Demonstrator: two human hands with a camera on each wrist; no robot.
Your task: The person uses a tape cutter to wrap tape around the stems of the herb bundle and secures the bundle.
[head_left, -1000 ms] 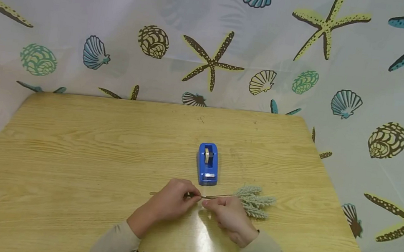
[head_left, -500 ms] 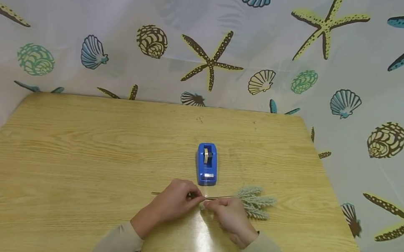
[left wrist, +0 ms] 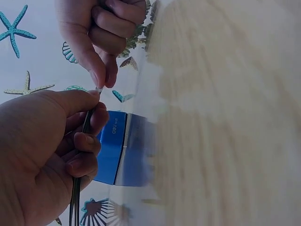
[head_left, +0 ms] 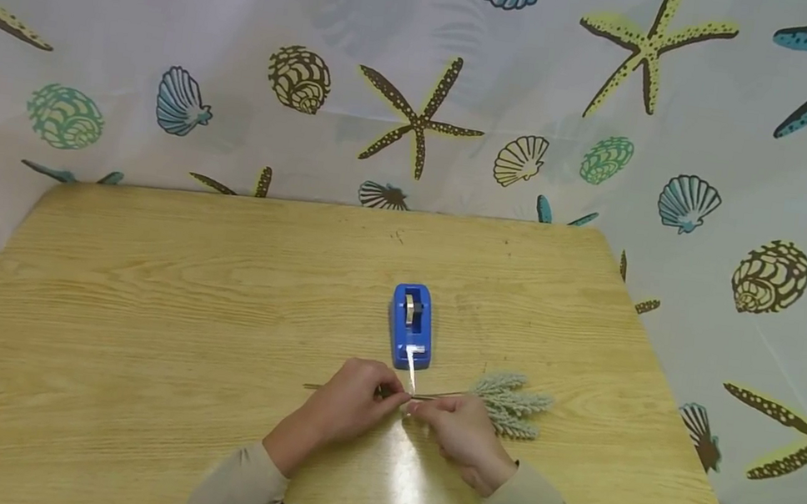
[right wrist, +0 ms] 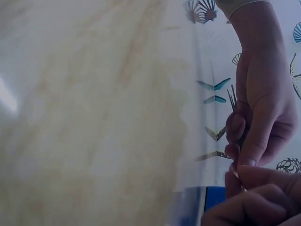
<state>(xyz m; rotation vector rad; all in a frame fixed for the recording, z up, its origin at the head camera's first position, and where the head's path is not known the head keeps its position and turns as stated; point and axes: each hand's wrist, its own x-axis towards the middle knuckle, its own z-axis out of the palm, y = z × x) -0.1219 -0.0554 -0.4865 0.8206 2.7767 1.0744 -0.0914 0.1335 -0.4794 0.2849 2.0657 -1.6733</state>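
Head view: a wooden table [head_left: 141,295] stands against a curtain [head_left: 177,6] printed with starfish and shells. Near its middle sits a blue tape dispenser [head_left: 410,326], a roll of tape [head_left: 412,308] set in its well, and a strip of tape [head_left: 410,377] runs from its cutter down toward the hands. Just below it the left hand [head_left: 353,403] curls its fingers around the thin stem bundle [head_left: 431,393], whose bare end pokes out to the left. The right hand [head_left: 453,428] pinches at the same spot, fingertips meeting those of the left. The pale, fuzzy heads of the sprig [head_left: 512,403] lie on the table to the right of the right hand.

Left wrist view: the left hand [left wrist: 42,150] is closed around the dark stem bundle [left wrist: 77,188], thumb and forefinger pressing its upper part. The right hand [left wrist: 101,37] comes from above, pinching a small pale bit at the stem's tip. The tape dispenser [left wrist: 113,148] shows behind the knuckles.

Right wrist view: the left hand [right wrist: 263,103] grips the stem bundle [right wrist: 233,100], several thin ends fanning out above the fingers. The right hand [right wrist: 254,193] pinches just beneath, a corner of the tape dispenser [right wrist: 214,197] beside it.
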